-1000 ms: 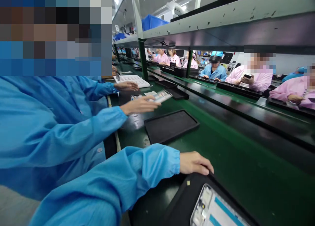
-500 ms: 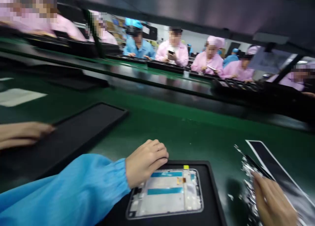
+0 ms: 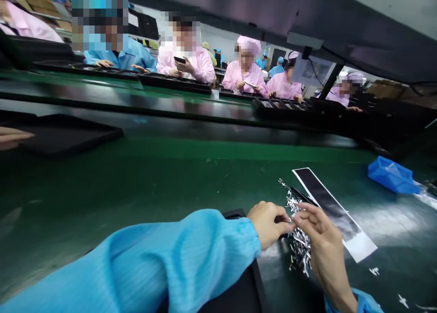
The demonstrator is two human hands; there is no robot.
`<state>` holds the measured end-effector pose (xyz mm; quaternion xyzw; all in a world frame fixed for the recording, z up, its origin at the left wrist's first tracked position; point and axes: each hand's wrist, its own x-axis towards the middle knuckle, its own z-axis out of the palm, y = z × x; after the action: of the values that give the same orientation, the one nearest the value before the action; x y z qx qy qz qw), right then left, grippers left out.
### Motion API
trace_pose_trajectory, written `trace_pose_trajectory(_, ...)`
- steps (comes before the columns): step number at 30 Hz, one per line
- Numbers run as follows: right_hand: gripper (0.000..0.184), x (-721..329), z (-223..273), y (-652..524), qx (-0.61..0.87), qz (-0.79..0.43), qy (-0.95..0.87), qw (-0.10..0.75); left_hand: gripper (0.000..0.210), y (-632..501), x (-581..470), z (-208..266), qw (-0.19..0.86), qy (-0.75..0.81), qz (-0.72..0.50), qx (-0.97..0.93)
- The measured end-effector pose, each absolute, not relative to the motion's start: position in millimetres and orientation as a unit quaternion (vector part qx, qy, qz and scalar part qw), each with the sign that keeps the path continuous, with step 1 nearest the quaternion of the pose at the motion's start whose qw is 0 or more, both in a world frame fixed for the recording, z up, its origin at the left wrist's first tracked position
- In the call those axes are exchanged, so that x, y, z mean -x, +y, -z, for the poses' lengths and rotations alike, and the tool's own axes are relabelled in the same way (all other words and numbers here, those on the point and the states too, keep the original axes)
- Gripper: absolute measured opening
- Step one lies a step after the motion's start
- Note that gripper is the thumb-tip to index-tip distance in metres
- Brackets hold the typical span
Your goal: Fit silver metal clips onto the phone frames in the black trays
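My left hand (image 3: 269,224), in a blue sleeve, reaches right over a black tray (image 3: 239,288). Its thumb and forefinger are closed in a pinch. My right hand (image 3: 321,238) meets it from the right, thumb and forefinger pinched, the other fingers loosely bent. Both sets of fingertips come together just over a pile of small silvery pieces (image 3: 300,251); whatever they pinch is too small to make out. A thin black tool (image 3: 302,195) lies by the top of the pile. The phone frame in the tray is hidden by my left arm.
Right of the pile lies a dark strip with white edges (image 3: 332,206). Farther right is a blue bin (image 3: 391,174). Loose silvery bits (image 3: 374,271) lie near the front. Another person's hand (image 3: 13,137) is by a black tray (image 3: 78,133). Co-workers sit beyond the shelf.
My left hand has left the phone frame and moved right to the silvery pile, meeting my right hand there. My view has swung right, bringing the blue bin into sight.
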<state>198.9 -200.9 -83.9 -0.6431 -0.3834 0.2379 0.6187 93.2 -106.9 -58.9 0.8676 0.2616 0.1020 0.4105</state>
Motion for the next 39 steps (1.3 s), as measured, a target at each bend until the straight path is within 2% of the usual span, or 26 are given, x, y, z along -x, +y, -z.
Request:
trace_pose_trajectory(6, 0.029, -195, 83, -205, 0.635, -0.246, -0.388, 0.621, 0.014, -109, -91, 61, 0.473, 0.254, -0.092, -0.839)
trace_pose_trajectory(11, 0.02, -197, 79, -208, 0.649, -0.261, -0.42, 0.578, 0.011, -114, -79, 51, 0.416, 0.259, -0.132, -0.862)
trace_pose_trajectory(17, 0.018, -194, 72, -208, 0.676, -0.226, -0.463, 0.527, 0.013, -117, -72, 48, 0.328, 0.245, -0.11, -0.906)
trace_pose_trajectory(23, 0.017, -185, 72, -209, 0.689, -0.154, -0.508, 0.493, 0.013, -119, -68, 49, 0.307, 0.249, -0.118, -0.911)
trace_pose_trajectory(28, 0.019, -184, 71, -214, 0.667, -0.141, -0.541, 0.492, 0.015, -118, -66, 48, 0.307, 0.249, -0.113, -0.912)
trace_pose_trajectory(33, 0.009, -188, 66, -213, 0.675, -0.13, -0.538, 0.488, 0.013, -120, -61, 48, 0.309, 0.253, -0.136, -0.907)
trace_pose_trajectory(39, 0.014, -183, 65, -211, 0.663, -0.114, -0.571, 0.47, 0.013, -122, -56, 51, 0.292, 0.233, -0.184, -0.909)
